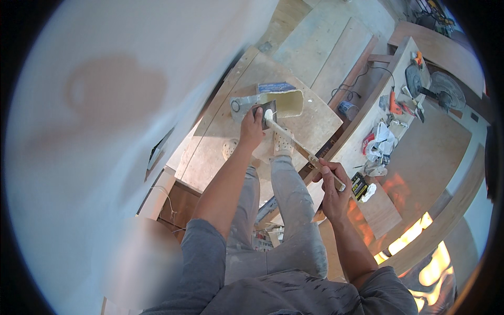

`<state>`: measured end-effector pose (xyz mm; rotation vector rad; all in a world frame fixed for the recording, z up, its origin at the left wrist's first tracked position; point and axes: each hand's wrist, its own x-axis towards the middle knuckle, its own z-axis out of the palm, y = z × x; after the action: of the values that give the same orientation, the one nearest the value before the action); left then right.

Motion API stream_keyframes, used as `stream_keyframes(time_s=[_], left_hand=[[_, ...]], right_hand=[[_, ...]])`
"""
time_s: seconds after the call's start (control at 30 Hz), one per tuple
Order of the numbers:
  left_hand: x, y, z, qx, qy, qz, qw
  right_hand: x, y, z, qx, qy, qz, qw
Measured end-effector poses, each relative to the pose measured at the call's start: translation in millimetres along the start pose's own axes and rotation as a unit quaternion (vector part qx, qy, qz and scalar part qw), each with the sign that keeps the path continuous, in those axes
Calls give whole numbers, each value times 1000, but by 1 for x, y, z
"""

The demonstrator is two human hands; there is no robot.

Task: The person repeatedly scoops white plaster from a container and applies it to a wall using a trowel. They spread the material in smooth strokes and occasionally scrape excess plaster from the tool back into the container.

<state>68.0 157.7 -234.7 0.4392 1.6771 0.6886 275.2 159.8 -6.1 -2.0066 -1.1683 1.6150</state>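
Observation:
My left hand (253, 129) is closed on a dark flat scraper (266, 108) above the platform. My right hand (334, 190) grips the near end of a long pale wooden stick (297, 146). A dab of white paste (269, 115) covers the stick's far end, which lies against the scraper's face. Just beyond the scraper, a cut-open plastic container (290, 103) rests on its side, its inside cream-coloured. The left fingers are partly hidden behind the scraper.
I stand on a raised wooden platform (312, 113). A white wall (105, 173) rises close on my left. To the right, a plank bench (375, 115) bears an orange power tool (395, 103), plastic bags (381, 142) and a dark box (359, 185). Beyond it stands a fan (443, 90).

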Motion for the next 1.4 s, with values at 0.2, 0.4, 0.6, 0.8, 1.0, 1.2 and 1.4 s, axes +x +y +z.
stream_keyframes(time_s=[0.2, 0.4, 0.6, 0.8, 1.0, 1.2, 1.4], left_hand=[[9, -18, 1, 69, 22, 124, 990], [14, -42, -6, 90, 51, 93, 990], [3, -31, -17, -151, -21, -154, 976], [-33, -9, -33, -294, -43, -164, 941], [-113, 64, -42, -374, -63, -103, 920], [-226, 176, -44, -379, -47, -35, 923], [-344, 273, -64, -380, -120, 43, 916]], right_hand=[[7, 0, -3, 43, 12, 35, 998], [16, -11, -17, 69, 44, 50, 995], [79, 20, -8, 53, 105, 37, 992], [190, 96, 59, -59, 56, 37, 996], [157, 158, 27, -90, -30, 99, 991], [28, 58, -68, 272, -226, 405, 843], [-52, -94, -114, 294, -226, 63, 926]])
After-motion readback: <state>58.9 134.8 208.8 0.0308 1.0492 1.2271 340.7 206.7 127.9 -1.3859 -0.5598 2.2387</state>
